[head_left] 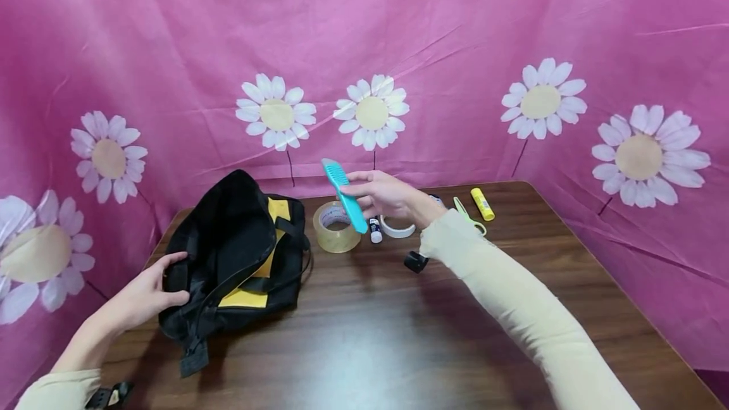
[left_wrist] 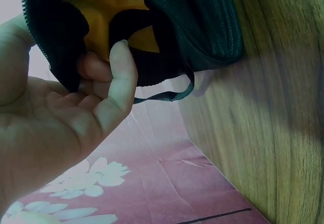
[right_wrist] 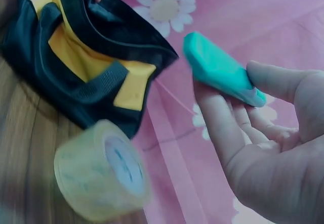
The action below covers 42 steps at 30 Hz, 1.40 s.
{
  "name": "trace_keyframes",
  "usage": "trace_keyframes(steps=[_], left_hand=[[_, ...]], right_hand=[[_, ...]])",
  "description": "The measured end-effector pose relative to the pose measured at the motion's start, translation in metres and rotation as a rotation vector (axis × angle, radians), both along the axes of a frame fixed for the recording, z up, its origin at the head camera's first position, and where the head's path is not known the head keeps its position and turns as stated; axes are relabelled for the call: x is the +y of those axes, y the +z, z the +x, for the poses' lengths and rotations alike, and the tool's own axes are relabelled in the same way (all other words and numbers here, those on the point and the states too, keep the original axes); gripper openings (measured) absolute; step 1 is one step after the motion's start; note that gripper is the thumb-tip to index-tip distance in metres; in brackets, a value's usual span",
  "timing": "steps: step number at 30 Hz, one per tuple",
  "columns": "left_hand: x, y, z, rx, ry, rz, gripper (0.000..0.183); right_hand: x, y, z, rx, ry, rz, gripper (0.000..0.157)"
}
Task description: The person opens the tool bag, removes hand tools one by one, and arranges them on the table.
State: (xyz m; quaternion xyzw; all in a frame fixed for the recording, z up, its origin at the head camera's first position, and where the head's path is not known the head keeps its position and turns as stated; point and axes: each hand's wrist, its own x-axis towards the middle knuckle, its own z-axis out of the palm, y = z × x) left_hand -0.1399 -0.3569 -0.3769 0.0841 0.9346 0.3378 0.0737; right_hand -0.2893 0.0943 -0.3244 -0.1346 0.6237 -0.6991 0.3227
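Observation:
My left hand (head_left: 142, 290) grips the near rim of a black and yellow fabric bag (head_left: 259, 271), with the thumb on one side of the cloth. The bag's mouth gapes, and in the left wrist view its yellow and black cloth (left_wrist: 101, 11) shows beyond the fingers. My right hand (head_left: 387, 195) holds a long turquoise comb-like object (head_left: 344, 195) in the air between thumb and fingers. Ridges run along its upper part; its exact kind is unclear. Below it, a roll of clear packing tape (head_left: 337, 239) stands on the table, apart from the hand.
Behind the right hand lie a white-capped glue stick (head_left: 375, 231), a white tape roll (head_left: 398, 231), light green scissors (head_left: 469, 217) and a yellow glue stick (head_left: 482, 204). The wooden table (head_left: 353, 334) meets a pink flowered cloth (head_left: 444, 30) at the back and sides.

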Motion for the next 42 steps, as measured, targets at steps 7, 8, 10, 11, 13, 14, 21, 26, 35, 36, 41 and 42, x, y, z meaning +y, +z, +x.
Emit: trace_keyframes(steps=[7,8,10,11,13,14,21,26,35,36,41,42], left_hand=[[-0.004,-0.006,0.005,-0.029,0.009,0.043,0.078],[-0.003,-0.006,0.005,-0.032,0.013,0.038,0.079],[-0.003,-0.004,0.004,-0.035,0.02,0.021,0.08],[-0.003,-0.003,0.003,-0.025,0.017,0.003,0.08],[-0.003,-0.001,0.002,-0.017,0.011,-0.01,0.08],[-0.003,-0.001,0.001,-0.013,0.008,-0.01,0.08],[0.0,0.002,-0.001,0.011,-0.008,-0.023,0.078],[0.001,0.001,-0.001,0.028,-0.001,-0.033,0.077],[-0.007,0.0,-0.002,-0.003,-0.008,-0.002,0.077],[-0.007,-0.001,-0.002,-0.012,-0.008,0.008,0.077],[-0.005,-0.006,-0.003,-0.027,-0.015,0.076,0.078],[-0.004,-0.008,-0.003,-0.022,-0.017,0.084,0.078]], right_hand=[[0.062,0.002,0.005,0.059,-0.04,0.04,0.067],[0.073,0.003,0.006,0.073,-0.052,0.052,0.068],[0.098,0.004,0.008,0.096,-0.088,0.065,0.068],[0.11,0.005,0.009,0.105,-0.108,0.064,0.067],[0.134,0.005,0.009,0.109,-0.15,0.069,0.067],[0.146,0.004,0.008,0.109,-0.169,0.072,0.066],[0.213,-0.007,0.012,0.092,-0.282,0.119,0.066],[0.25,-0.02,0.014,0.067,-0.337,0.096,0.048],[0.289,-0.05,0.007,0.072,-0.478,0.195,0.02],[0.291,-0.054,0.007,0.086,-0.477,0.233,0.023],[0.304,-0.075,0.006,0.129,-0.518,0.365,0.044],[0.308,-0.08,0.006,0.12,-0.534,0.368,0.044]])
